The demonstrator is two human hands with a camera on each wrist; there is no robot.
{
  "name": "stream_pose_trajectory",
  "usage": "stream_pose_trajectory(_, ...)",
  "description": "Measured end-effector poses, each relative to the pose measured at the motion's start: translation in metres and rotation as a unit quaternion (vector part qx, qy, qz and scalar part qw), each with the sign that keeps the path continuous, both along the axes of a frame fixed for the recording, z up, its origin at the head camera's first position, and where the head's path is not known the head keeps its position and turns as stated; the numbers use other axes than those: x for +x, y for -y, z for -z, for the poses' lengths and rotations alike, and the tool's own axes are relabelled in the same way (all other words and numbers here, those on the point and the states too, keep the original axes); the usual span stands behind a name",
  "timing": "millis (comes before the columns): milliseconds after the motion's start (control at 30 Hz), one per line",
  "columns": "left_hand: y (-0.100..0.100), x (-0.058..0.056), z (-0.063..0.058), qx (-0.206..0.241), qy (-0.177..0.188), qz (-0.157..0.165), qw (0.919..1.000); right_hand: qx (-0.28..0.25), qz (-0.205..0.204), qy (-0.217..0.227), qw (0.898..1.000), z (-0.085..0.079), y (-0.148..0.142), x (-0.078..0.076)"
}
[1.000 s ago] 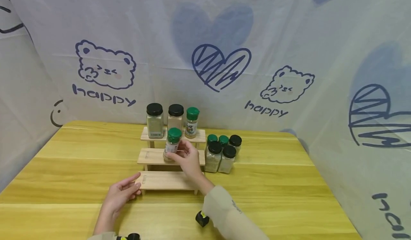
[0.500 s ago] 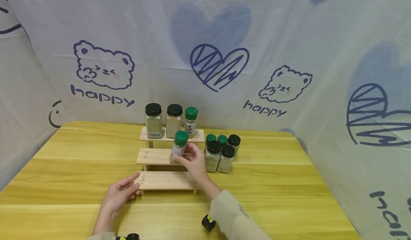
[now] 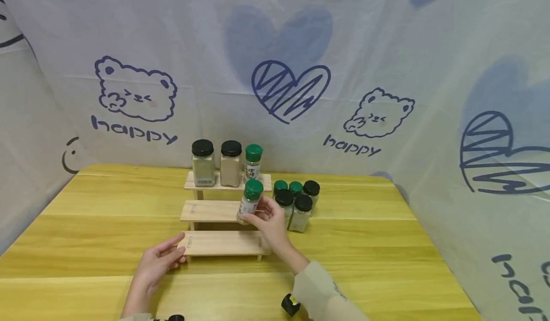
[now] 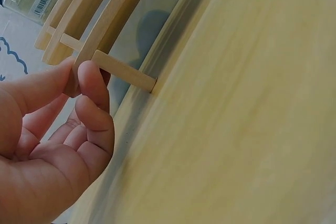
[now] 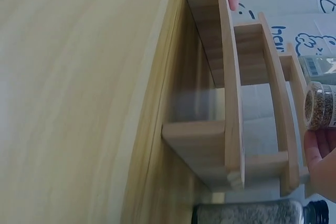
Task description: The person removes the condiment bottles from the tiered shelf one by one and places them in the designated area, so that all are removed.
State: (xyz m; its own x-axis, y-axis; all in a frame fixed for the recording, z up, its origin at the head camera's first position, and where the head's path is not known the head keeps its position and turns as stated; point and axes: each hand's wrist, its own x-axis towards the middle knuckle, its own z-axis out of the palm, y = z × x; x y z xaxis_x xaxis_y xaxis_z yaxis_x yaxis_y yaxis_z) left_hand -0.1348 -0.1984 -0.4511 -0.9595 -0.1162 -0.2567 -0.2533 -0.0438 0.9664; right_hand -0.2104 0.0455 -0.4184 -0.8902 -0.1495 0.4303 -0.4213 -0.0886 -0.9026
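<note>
My right hand [image 3: 275, 225] pinches a green-capped spice bottle [image 3: 249, 204] by its lower part, slightly tilted, at the right half of the rack's middle step. The right wrist view shows the bottle's base [image 5: 315, 106] with grainy contents, apart from the middle board. My left hand [image 3: 156, 262] grips the left end of the lowest step of a three-step wooden rack [image 3: 223, 243], thumb and finger on the board [image 4: 107, 30]. Along the top step stand two black-capped jars [image 3: 203, 163] [image 3: 230, 164] and another green-capped bottle [image 3: 253, 156], partly hidden by the held one.
Right of the rack, several jars and bottles [image 3: 300, 213] with black or green caps stand close together, right behind my right hand. The wooden table [image 3: 365, 254] extends on both sides. A printed cloth [image 3: 206, 48] hangs behind its back edge.
My right hand has carried the green-capped bottle to the right along the middle step, from near its centre to its right part. My left hand keeps its grip on the rack's lowest step.
</note>
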Motion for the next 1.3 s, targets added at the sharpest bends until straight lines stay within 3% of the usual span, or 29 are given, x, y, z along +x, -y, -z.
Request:
stream_pose_trajectory(133, 0.001, 0.001, 0.001, 0.000, 0.000, 0.002, 1.0000, -0.001, 0.006, 0.025, 1.000, -0.007, -0.009, 0.007)
stream_pose_trajectory(533, 0.000, 0.001, 0.000, 0.007, -0.002, 0.000, 1.0000, 0.027, 0.021, 0.045, 0.998, -0.005, -0.032, 0.013)
stream_pose_trajectory(833, 0.001, 0.001, -0.001, 0.000, 0.005, 0.007, 1.0000, 0.027, 0.022, 0.022, 0.999, 0.000, -0.051, 0.015)
stream_pose_trajectory(1300, 0.001, 0.001, 0.001, 0.004, -0.001, 0.010, 0.9999, 0.068, 0.070, 0.035, 0.995, 0.008, -0.096, 0.020)
